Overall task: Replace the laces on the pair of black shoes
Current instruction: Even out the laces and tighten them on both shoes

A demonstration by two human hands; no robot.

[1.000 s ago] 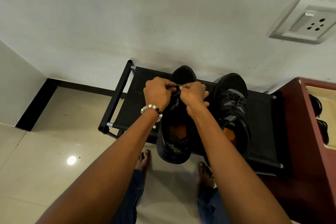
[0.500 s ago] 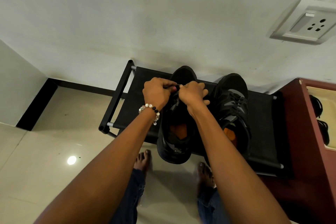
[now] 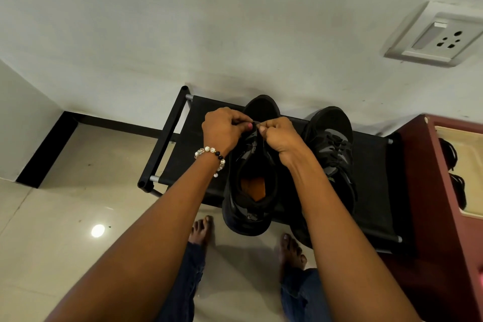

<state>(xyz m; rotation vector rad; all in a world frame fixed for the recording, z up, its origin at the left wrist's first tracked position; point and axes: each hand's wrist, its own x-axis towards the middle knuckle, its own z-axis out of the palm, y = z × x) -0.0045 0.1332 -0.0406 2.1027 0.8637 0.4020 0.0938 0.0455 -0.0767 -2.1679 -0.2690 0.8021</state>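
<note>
Both arms reach forward, left hand (image 3: 223, 131) and right hand (image 3: 281, 136) with curled fingers pinching the lace (image 3: 255, 123) over the left shoe (image 3: 252, 178) on the rack (image 3: 167, 136).

Looks like someone's home, probably an entryway corner: glossy beige floor tiles (image 3: 52, 217), a plain white wall with a switch-and-socket plate (image 3: 433, 36), a low black fabric shoe rack (image 3: 371, 191), and a maroon cabinet (image 3: 431, 217) beside it holding more footwear.

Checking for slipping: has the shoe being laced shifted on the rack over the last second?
No. The left shoe sits the same against the rack; its heel overhangs the front edge as before.
</note>
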